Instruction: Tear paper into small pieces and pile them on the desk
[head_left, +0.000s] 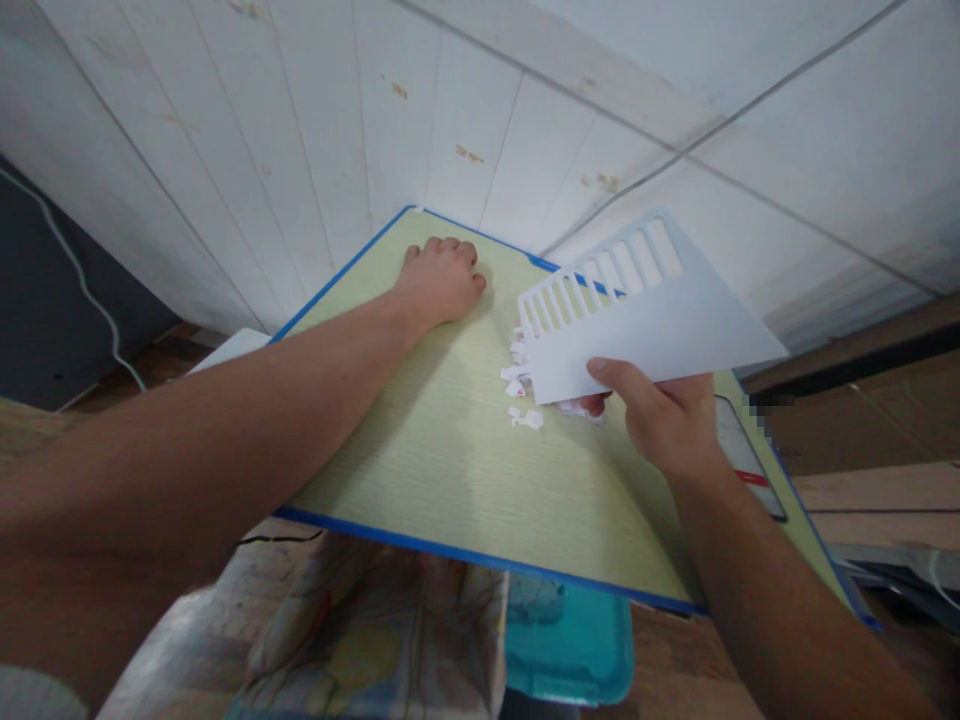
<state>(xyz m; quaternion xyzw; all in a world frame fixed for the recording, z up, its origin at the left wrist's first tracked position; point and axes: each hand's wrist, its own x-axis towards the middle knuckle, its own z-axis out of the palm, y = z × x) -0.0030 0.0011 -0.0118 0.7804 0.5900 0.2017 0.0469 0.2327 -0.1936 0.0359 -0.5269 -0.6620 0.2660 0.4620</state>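
Just beside my right wrist, what looks like a phone (750, 455) is lying on the surface (442, 450). My right hand (667, 415) is gripping the white card (637, 335) by its near edge — thumb pressing on top, the other fingers passing mostly out of sight underneath. From that grip the card is stretching both ways, its long axis running roughly left to right, and it is tilting above the surface with its slotted edge on the far side. Paper scraps (526, 417) are lying left of those fingers, some peeking out from under the card's left end; whether card and scraps are touching, I can't tell. Farther out, my left hand (442, 280) is resting palm down, well apart from the card, its fingers curling — I can't tell whether they are closing on anything. The pale green surface is spreading beneath both hands, blue-edged all round. Beyond it a white wall (322, 120) is rising, a cable (795, 77) crossing it at a slant.
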